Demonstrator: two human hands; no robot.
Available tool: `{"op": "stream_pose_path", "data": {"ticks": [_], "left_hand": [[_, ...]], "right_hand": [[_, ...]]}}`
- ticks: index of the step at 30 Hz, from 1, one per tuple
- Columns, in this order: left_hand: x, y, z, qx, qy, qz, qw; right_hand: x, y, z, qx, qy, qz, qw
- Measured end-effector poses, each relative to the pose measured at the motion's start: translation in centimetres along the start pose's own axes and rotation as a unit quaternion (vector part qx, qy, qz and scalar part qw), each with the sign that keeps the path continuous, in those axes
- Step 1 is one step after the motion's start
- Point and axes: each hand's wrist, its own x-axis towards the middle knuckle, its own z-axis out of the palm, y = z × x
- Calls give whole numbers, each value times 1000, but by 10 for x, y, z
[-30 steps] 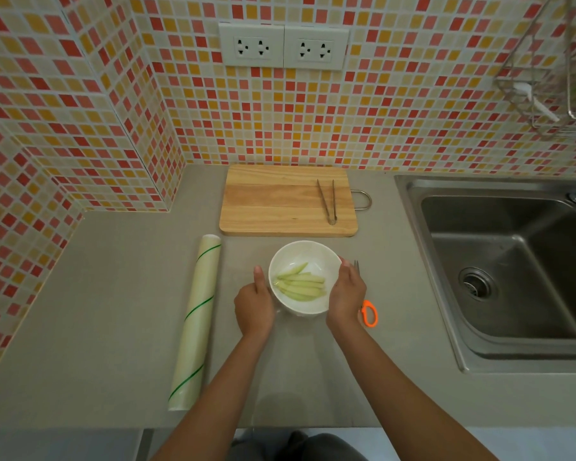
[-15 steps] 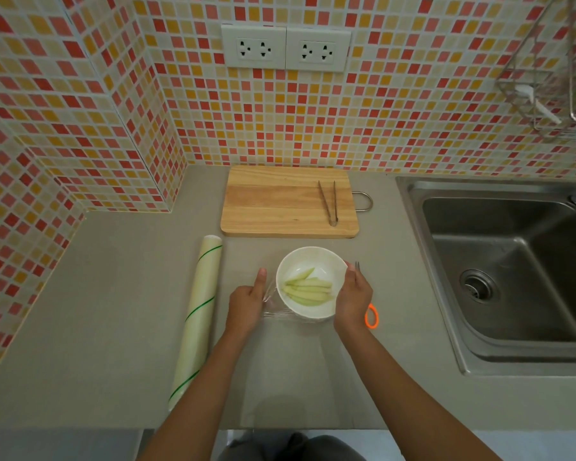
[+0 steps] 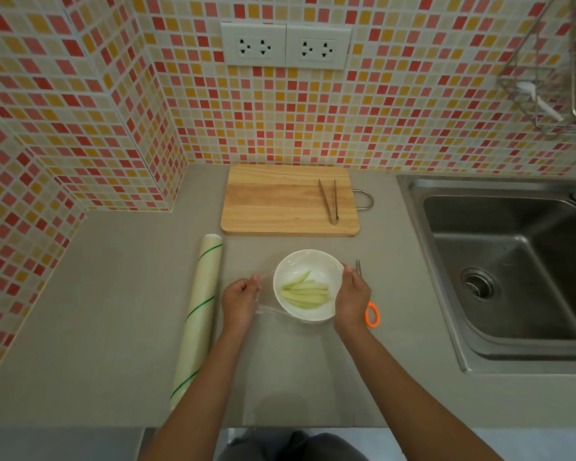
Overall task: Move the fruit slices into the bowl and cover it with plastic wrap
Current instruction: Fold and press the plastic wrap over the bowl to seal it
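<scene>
Standing over the grey tabletop (image 3: 113,311), a person works at a round white ceramic bowl (image 3: 308,284) that sits near the front middle, with pale green fruit slices (image 3: 305,292) lying side by side inside it. Clear plastic wrap (image 3: 266,309) stretches across the bowl's mouth and trails off its left side as a wrinkled, glinting sheet. The left hand (image 3: 240,299) sits just left of the bowl with fingers curled, pinching the loose edge of that film. The right hand (image 3: 351,296) cups the bowl's right rim, fingers bent down against the side and pressing the film to it. Just beside the right hand lie scissors with an orange loop handle (image 3: 371,314), mostly hidden behind the wrist, metal tips poking out above the fingers. A long roll of cling film with green stripes (image 3: 200,314) rests well to the left of the hands, running front to back. Behind the bowl is a rectangular wooden cutting board (image 3: 280,201) with slim metal tongs (image 3: 330,201) lying on its right part. A stainless steel sink (image 3: 512,261) is set into the counter at the right.
</scene>
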Motion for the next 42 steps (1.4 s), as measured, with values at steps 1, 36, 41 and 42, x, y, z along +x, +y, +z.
{"op": "stream_pose_path", "data": {"ticks": [1, 36, 41, 42], "left_hand": [[1, -1, 2, 6, 14, 6, 1000], [16, 43, 1, 422, -121, 67, 896], [19, 22, -18, 366, -133, 44, 920], [19, 20, -19, 342, -100, 46, 933]], "right_hand": [[0, 0, 0, 1, -3, 0, 1000], [22, -28, -9, -53, -262, 87, 960], [16, -34, -3, -61, -183, 47, 980], [13, -34, -3, -37, -142, 41, 988]]}}
